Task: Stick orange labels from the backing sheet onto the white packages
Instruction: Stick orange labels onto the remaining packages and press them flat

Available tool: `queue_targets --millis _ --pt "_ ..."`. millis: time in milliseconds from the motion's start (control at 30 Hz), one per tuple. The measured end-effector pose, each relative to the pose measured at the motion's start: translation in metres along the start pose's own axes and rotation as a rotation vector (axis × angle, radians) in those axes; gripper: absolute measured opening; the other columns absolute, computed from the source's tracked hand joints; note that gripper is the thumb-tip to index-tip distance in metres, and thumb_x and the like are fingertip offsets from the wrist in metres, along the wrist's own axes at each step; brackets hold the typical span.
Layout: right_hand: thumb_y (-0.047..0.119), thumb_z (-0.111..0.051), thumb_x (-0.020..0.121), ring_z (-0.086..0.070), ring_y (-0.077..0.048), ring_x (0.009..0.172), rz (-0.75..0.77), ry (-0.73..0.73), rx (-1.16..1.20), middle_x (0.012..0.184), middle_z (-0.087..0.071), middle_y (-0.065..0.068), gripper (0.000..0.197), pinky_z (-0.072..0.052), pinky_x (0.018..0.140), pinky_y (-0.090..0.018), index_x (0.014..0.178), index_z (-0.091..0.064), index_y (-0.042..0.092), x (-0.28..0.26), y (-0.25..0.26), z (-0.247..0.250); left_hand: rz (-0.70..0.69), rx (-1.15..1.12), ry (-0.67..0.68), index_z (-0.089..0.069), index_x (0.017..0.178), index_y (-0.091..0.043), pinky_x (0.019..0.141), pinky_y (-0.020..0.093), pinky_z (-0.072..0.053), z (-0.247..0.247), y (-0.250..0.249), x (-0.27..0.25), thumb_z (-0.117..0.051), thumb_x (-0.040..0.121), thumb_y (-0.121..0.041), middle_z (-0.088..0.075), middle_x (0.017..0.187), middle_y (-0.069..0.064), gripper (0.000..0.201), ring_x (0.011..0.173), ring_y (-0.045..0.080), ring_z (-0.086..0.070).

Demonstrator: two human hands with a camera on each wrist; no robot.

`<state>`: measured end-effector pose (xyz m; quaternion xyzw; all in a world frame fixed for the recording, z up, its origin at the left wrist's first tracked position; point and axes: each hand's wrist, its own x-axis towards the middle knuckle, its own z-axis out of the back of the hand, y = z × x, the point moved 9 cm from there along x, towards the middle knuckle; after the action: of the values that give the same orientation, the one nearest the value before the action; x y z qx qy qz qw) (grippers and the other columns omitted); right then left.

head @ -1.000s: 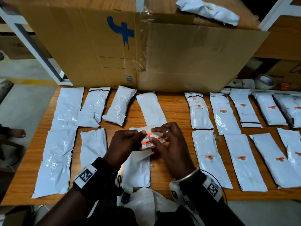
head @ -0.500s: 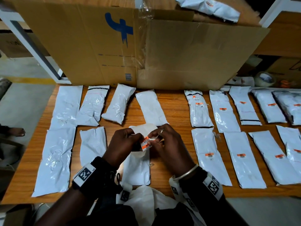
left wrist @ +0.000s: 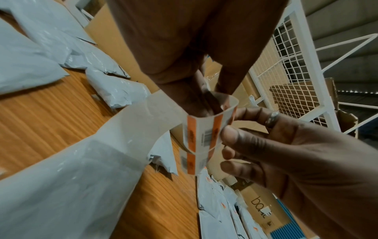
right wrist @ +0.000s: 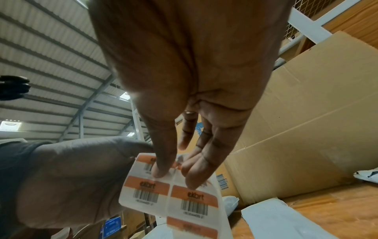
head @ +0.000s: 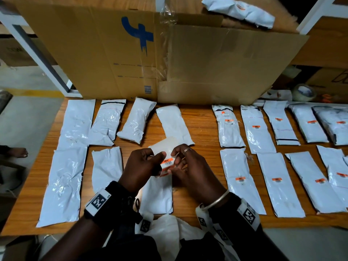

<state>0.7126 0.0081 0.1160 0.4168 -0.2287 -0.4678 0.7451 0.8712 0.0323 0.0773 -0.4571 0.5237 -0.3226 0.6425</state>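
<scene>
Both hands hover over the middle of the wooden table (head: 199,127). My left hand (head: 160,160) grips the white backing sheet (head: 166,145), which bends back over its fingers (left wrist: 199,101). My right hand (head: 176,162) pinches an orange barcode label (right wrist: 174,163) near the sheet's upper edge, thumb (right wrist: 161,168) on the front and fingers behind. More orange labels (right wrist: 193,203) stay on the sheet. Several unlabelled white packages (head: 136,120) lie to the left, and one (head: 156,194) lies under my hands. The packages on the right (head: 240,178) carry orange labels.
A large opened cardboard box (head: 188,63) stands along the table's back edge, with one package (head: 239,12) on top. A tape roll (head: 303,92) sits at the back right. A person's bare foot (head: 17,152) is on the floor at left.
The sheet has been bent back, so its blank end now stands up behind the fingers and fewer labels face me. Both hands stayed above the near-centre package.
</scene>
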Motion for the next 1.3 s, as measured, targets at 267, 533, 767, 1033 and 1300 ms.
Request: queue_targets --millis 267,533,767,1033,1300 --pt "0.014 -0.073 0.085 -0.056 -0.007 0.085 0.08 0.026 -0.123 0.094 -0.052 0.013 0.032 -0.051 0.075 -0.032 0.103 -0.053 0.032 -0.005 0.005 0.0 -0.029 0.082 0.018 -0.06 0.043 -0.019 0.057 0.031 -0.052 -0.008 -0.004 -0.006 -0.073 0.093 -0.012 -0.058 0.046 0.006 0.052 0.047 0.017 -0.059" --pt "0.024 -0.072 0.087 -0.052 -0.007 0.082 0.089 0.048 -0.246 0.091 -0.048 0.014 0.026 -0.049 0.072 -0.035 0.1 -0.05 0.03 -0.006 0.009 0.004 -0.095 0.202 0.047 -0.056 0.042 -0.024 0.063 0.038 -0.051 -0.011 -0.005 -0.007 -0.074 0.092 -0.018 -0.055 0.044 -0.002 0.053 0.051 0.018 -0.06" --pt "0.02 -0.072 0.087 -0.053 -0.008 0.082 0.077 0.019 -0.229 0.096 -0.05 0.013 0.027 -0.05 0.073 -0.035 0.1 -0.05 0.028 -0.007 0.007 0.005 -0.127 0.19 0.04 -0.053 0.052 -0.01 0.062 0.036 -0.048 -0.011 -0.009 -0.004 -0.075 0.091 -0.021 -0.058 0.047 0.007 0.046 0.05 0.019 -0.06" --pt "0.021 -0.071 0.085 -0.055 -0.01 0.084 0.079 0.023 -0.216 0.095 -0.05 0.011 0.024 -0.049 0.075 -0.04 0.095 -0.051 0.027 -0.004 0.005 0.007 -0.108 0.177 0.113 -0.043 0.05 -0.02 0.062 0.039 -0.045 -0.02 -0.001 -0.003 -0.077 0.084 -0.036 -0.038 0.05 0.0 0.05 0.055 0.018 -0.045" --pt "0.021 -0.068 0.085 -0.053 -0.011 0.081 0.05 0.05 -0.25 0.091 -0.048 0.011 0.023 -0.048 0.073 -0.04 0.092 -0.047 0.028 -0.004 -0.001 0.004 -0.071 0.231 0.163 -0.04 0.052 -0.02 0.067 0.054 -0.057 -0.023 -0.001 -0.002 -0.079 0.08 -0.043 -0.036 0.054 -0.001 0.053 0.059 0.023 -0.054"
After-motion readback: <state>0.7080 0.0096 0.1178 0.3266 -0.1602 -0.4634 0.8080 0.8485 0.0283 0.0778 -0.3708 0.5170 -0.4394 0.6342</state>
